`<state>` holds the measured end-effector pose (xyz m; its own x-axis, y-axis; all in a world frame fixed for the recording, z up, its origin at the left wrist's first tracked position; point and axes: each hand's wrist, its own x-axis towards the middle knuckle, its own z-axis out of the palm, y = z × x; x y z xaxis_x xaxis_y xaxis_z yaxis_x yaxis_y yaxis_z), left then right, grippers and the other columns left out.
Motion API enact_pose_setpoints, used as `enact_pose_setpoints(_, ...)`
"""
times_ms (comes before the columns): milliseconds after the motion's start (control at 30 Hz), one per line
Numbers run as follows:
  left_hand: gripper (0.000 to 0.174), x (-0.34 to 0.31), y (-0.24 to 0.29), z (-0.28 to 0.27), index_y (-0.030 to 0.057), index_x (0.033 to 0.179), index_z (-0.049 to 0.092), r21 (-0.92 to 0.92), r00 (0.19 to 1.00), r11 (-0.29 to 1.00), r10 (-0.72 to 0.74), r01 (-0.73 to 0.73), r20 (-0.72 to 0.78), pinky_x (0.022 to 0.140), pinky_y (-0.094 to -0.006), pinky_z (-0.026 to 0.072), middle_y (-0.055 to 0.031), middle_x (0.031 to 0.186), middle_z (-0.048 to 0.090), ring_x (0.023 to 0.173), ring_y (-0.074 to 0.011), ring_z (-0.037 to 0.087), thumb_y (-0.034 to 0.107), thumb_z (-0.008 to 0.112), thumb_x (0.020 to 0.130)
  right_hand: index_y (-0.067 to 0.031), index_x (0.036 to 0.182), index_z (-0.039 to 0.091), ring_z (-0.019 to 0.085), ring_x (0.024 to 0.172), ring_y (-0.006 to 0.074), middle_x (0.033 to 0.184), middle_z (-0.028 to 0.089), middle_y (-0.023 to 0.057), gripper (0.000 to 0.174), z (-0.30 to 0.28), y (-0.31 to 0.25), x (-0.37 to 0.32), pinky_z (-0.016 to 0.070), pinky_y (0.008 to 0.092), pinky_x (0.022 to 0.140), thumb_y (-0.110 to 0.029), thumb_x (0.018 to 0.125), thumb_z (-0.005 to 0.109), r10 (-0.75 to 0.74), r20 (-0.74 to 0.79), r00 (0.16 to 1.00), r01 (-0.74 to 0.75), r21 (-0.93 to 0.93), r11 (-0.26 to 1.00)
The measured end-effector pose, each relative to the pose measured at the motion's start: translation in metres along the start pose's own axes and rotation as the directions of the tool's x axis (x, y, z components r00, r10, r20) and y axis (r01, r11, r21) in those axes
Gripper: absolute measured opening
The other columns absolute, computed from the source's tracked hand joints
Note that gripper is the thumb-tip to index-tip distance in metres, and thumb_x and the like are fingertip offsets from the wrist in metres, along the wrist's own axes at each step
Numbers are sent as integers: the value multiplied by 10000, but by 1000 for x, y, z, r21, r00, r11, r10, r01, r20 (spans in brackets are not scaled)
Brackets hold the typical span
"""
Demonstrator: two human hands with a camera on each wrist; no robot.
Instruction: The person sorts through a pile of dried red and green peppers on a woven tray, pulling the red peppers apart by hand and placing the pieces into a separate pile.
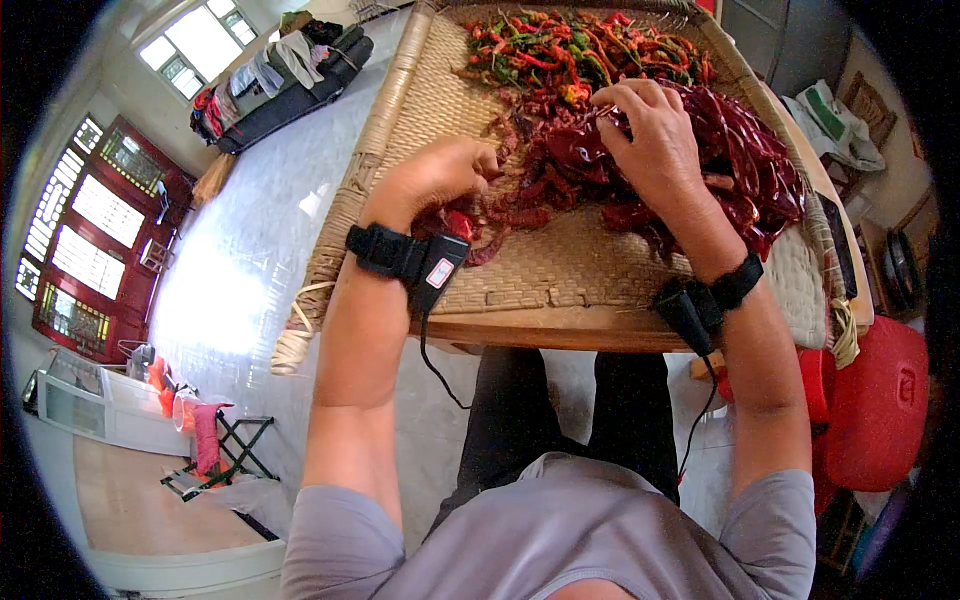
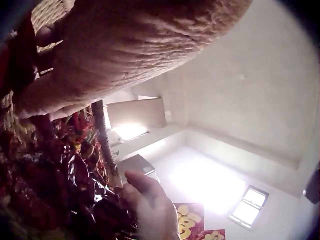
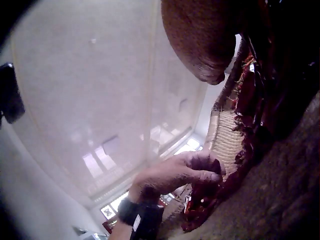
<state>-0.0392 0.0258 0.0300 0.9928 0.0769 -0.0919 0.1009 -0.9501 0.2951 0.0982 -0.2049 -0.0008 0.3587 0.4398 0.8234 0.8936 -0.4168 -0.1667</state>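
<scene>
The head view looks steeply down from above the person's lap [image 1: 560, 400] onto the tray [image 1: 560, 280]. It stands far enough back to take in both forearms, and its wide lens bends the room at the edges. The left wrist view sits right under the left hand [image 2: 125, 45], which fills its top, and faces across the chillies [image 2: 55, 190] and up to the ceiling [image 2: 240, 75]. The right wrist view sits as close under the right hand [image 3: 200, 35] and faces the opposite way, also upward. All three views share the tray and chillies, and each wrist view catches the other hand.
</scene>
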Motion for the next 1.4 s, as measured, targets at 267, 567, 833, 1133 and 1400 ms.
enact_pose_setpoints(267,343,15,-3,5,-17,1117,675,-196,871,969,38,-152,-490,704,-343,523,-189,897,708,782,-263,683,247,690,898,-174,1062,695,541,1103,318,1104,618,64,231,1,1,0,449,446,938,-185,831,690,-37,-25,999,36,-12,999)
enact_pose_setpoints(567,385,-2,36,-2,59,1185,645,-632,941,716,110,-297,-319,729,-242,505,-48,954,673,866,-118,625,260,738,870,-165,1070,679,559,1074,330,1119,624,77,254,0,1,3,476,457,901,-138,817,671,-15,-100,995,13,-24,1000)
enact_pose_setpoints(833,362,-13,47,-2,15,1047,675,-281,951,960,81,6,297,768,-285,494,-63,876,667,830,-156,618,253,750,785,-155,1083,667,556,1068,338,1123,615,86,281,0,2,3,477,448,910,-122,804,668,-55,-121,991,53,-23,998)
enact_pose_setpoints(1133,352,1,25,3,21,1064,672,-317,984,933,178,-171,-6,744,-288,499,-59,909,668,854,-145,617,272,731,824,-168,1079,674,553,1061,342,1115,612,88,274,1,3,1,471,450,919,-134,807,677,-69,-88,994,71,13,997)
enact_pose_setpoints(1400,543,-9,14,-18,35,1266,586,-391,994,920,-12,-34,-113,766,-292,512,-88,1018,670,914,-166,635,329,752,840,-172,1067,680,554,1058,343,1111,616,92,263,4,4,2,473,455,912,-130,807,673,-73,-108,992,76,28,997)
